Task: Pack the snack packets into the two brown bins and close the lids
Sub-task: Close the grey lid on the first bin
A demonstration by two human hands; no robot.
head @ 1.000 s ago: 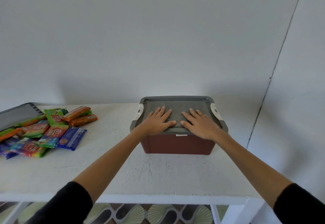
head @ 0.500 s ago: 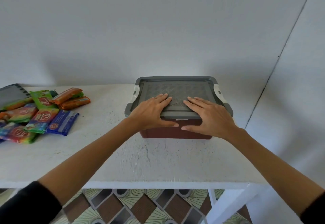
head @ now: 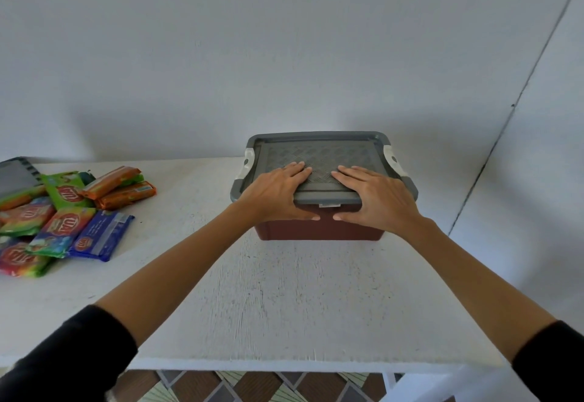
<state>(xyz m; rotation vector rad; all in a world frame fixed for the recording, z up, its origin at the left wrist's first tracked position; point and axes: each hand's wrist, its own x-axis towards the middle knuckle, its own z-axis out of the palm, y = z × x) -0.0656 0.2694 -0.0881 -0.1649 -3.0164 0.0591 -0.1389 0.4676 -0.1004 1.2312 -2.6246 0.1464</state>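
A brown bin point(head: 319, 231) stands on the white table point(head: 268, 300) near the right wall, with a grey lid point(head: 319, 152) seated on it. My left hand point(head: 275, 194) and my right hand point(head: 376, 199) hold the lid's front edge side by side. Their fingers lie on top of the lid and their thumbs sit under its rim against the bin's front wall. A pile of several colourful snack packets point(head: 63, 221) lies at the table's left. What is inside the bin is hidden.
A grey lid or bin edge point(head: 15, 174) shows at the far left behind the packets, cut off by the frame. White latches point(head: 392, 158) sit on the lid's sides. The wall runs close behind and to the right of the bin.
Both hands slid from the middle of the lid toward its front edge, and the thumbs dropped below the rim. The view moved closer and tilted.
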